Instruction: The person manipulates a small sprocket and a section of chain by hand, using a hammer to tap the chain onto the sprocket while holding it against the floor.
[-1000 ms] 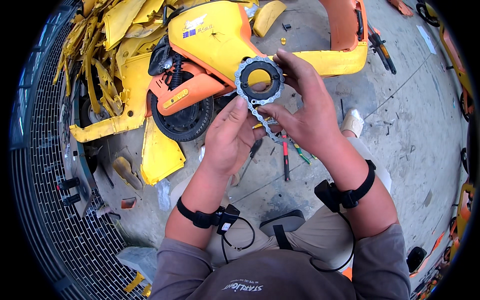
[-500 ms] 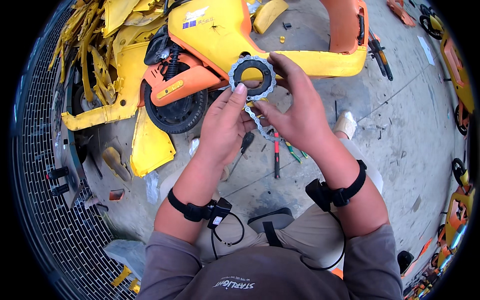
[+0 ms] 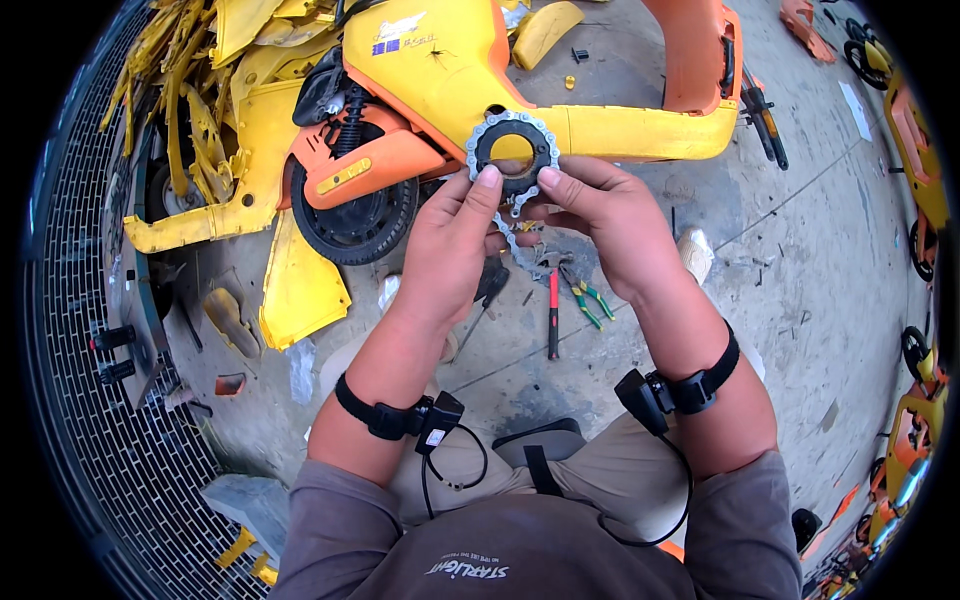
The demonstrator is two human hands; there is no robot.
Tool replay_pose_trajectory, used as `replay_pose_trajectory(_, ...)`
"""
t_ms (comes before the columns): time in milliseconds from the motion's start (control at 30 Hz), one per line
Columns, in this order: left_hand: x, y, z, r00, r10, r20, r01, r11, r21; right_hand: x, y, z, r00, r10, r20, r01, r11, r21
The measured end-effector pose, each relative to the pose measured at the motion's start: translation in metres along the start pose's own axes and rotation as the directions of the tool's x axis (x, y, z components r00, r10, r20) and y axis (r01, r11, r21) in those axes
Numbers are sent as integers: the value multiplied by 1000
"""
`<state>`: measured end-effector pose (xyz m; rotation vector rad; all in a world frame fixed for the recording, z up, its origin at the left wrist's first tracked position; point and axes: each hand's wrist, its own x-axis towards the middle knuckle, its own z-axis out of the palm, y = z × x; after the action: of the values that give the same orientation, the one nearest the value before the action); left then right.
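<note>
Two-handed hold on a roller chain (image 3: 513, 117) looped around a black ring (image 3: 541, 155), raised between the hands above the concrete floor (image 3: 800, 270). We see the left hand (image 3: 452, 242) and the right hand (image 3: 622, 232) each pinching chain and ring together, thumbs at the ring's lower left and lower right edges; we judge that this paired grip guards the wrap against slipping and leaves its upper arc exposed. The chain's loose tail hangs below; fingertips behind the ring we cannot make out. Beyond is a yellow-and-orange scooter (image 3: 430, 60), partly masked by the ring and hands. On the floor we note a red-handled hammer (image 3: 553, 318), its upper end apparently overlapped by the tail, green-handled pliers (image 3: 587, 302) and a black-handled screwdriver (image 3: 492, 281). Yellow panels (image 3: 245, 35) crowd the floor's far left corner
</note>
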<state>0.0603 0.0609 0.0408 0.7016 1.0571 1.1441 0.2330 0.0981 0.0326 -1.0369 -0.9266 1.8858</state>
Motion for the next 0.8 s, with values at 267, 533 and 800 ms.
replay_pose_trajectory(267,-1,-3,2,999,29,-28,-27,996,90,-5,-9,1,997,10,-81,-31,964,-264)
replay_pose_trajectory(533,6,1,-6,993,65,-102,-56,995,86,-6,-10,-13,1000,12,-13,-17,860,-511)
replay_pose_trajectory(800,5,9,-10,991,98,-86,-80,977,196,-7,-22,-16,994,-17,-107,-1,986,-164)
